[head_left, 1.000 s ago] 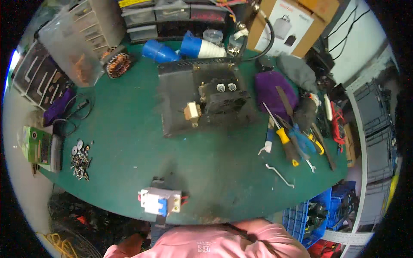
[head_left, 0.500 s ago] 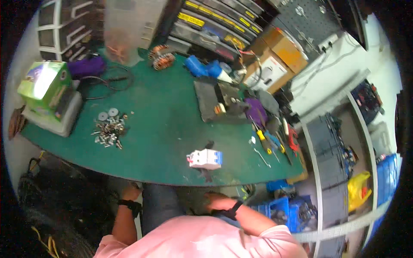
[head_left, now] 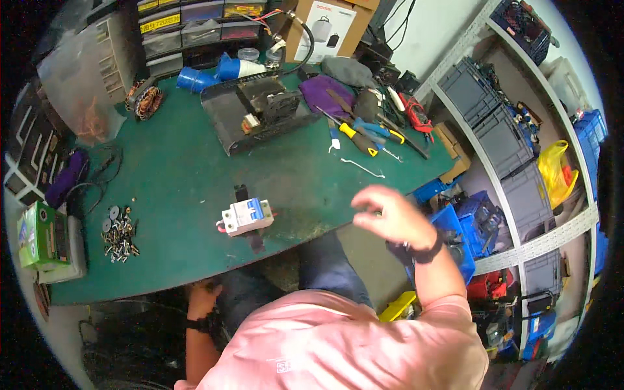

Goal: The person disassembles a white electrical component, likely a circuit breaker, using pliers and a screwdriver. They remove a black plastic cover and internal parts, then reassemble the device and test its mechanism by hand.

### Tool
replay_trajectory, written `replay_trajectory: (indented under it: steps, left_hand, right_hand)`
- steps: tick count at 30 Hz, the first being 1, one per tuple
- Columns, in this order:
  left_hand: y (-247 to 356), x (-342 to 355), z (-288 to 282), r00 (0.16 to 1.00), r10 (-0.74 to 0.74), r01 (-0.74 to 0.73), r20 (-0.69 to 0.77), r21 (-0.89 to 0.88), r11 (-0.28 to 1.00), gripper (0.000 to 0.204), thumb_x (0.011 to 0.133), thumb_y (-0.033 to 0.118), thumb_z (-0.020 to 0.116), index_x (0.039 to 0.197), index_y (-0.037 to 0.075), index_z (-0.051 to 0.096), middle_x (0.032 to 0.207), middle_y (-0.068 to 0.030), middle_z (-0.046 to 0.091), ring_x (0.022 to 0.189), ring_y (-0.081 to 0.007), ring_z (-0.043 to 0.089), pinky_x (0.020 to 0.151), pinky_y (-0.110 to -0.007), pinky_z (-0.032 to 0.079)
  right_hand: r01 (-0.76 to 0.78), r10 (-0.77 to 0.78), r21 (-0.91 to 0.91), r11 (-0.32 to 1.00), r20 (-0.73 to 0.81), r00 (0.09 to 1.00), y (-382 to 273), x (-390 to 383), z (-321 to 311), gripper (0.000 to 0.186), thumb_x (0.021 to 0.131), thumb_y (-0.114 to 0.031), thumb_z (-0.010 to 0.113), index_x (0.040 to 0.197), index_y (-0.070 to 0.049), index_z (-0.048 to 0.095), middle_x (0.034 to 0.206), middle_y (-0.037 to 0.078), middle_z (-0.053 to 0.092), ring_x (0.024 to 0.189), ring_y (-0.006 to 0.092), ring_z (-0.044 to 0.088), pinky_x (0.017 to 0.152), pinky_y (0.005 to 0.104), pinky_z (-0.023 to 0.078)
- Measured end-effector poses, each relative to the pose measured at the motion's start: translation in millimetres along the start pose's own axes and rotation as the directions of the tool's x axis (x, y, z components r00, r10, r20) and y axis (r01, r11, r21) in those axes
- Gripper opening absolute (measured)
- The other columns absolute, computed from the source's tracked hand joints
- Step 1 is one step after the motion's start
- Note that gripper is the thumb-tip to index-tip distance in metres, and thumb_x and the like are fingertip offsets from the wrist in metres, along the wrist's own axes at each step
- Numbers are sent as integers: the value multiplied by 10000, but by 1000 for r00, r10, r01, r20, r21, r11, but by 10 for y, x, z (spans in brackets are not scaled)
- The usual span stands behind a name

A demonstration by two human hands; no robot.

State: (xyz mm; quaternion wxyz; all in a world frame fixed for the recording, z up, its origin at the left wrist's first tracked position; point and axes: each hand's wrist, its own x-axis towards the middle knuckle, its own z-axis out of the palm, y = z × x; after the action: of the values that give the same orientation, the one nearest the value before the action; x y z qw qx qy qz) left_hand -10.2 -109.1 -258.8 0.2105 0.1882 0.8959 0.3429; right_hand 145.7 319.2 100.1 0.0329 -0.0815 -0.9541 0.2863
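Note:
On the green tabletop near its front edge lies a white circuit breaker [head_left: 246, 218] with a blue lever, and a short red wire shows at its left end. Black strips [head_left: 257, 244] stick out from under it at front and back. My right hand [head_left: 393, 218] is raised over the front edge, right of the breaker and apart from it; its fingers are curved, the thumb stands off, and I see nothing held. Down beside my lap, just below the table edge, is my left hand [head_left: 204, 298]; its fingers are dim and partly hidden.
Screws and washers [head_left: 120, 237] lie in a pile at left, near a green box [head_left: 42, 234]. Screwdrivers [head_left: 357, 140], a bent metal rod [head_left: 363, 169] and a black metal housing [head_left: 224, 120] sit farther back. Shelves with grey bins [head_left: 504, 143] stand at right.
My right hand has risen from below the table edge and moved right. The view has turned, so the table's contents sit farther left. My left hand stays low.

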Motion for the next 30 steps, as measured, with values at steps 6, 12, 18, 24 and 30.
replay_trajectory:
  steps: [6, 12, 18, 24, 30]
  left_hand:
    - [1406, -706, -647, 994, -39, 67, 105, -274, 960, 345, 812, 149, 788, 1097, -14, 683, 919, -138, 724, 837, -203, 688, 764, -322, 542]
    - [2439, -912, -1186, 992, 117, -124, -41, -366, 922, 291, 798, 71, 799, 1047, -19, 678, 861, -76, 658, 761, -140, 663, 686, -287, 524]
    - [2781, -745, -1329, 869, 185, -326, -460, -248, 912, 289, 780, 160, 803, 956, -16, 656, 933, -61, 619, 833, -165, 589, 749, -282, 476]
    - [3029, -241, -1223, 786, 356, -342, -505, 124, 932, 682, 669, 142, 848, 1289, 17, 594, 1283, -173, 576, 1181, -313, 567, 988, -383, 466]
    - [3044, -106, -1214, 840, 399, -381, -367, 125, 916, 699, 687, 186, 842, 1311, 22, 572, 1338, -197, 551, 1284, -370, 492, 1088, -423, 396]
  right_hand:
    - [-52, -71, -427, 903, -266, 961, 979, 816, -442, 311, 824, -134, 701, 1112, -26, 655, 1096, 197, 660, 1015, 383, 637, 871, 452, 523]
    - [-79, -112, -721, 688, -212, 971, 1117, 887, -276, 401, 796, -199, 745, 1148, -62, 609, 1054, 128, 620, 950, 325, 656, 776, 420, 553]
    - [-56, -144, -736, 675, -206, 968, 1303, 961, -306, 414, 780, -195, 775, 1111, -35, 585, 1045, 132, 586, 977, 324, 626, 724, 401, 572]
    - [-36, -238, -806, 591, -218, 946, 1415, 1045, -261, 324, 739, -120, 722, 1021, -39, 587, 992, 136, 602, 941, 317, 636, 710, 395, 573]
    - [-31, -171, -743, 669, -194, 966, 1326, 1029, -402, 257, 754, -88, 661, 992, -24, 590, 986, 163, 623, 913, 345, 640, 742, 437, 553]
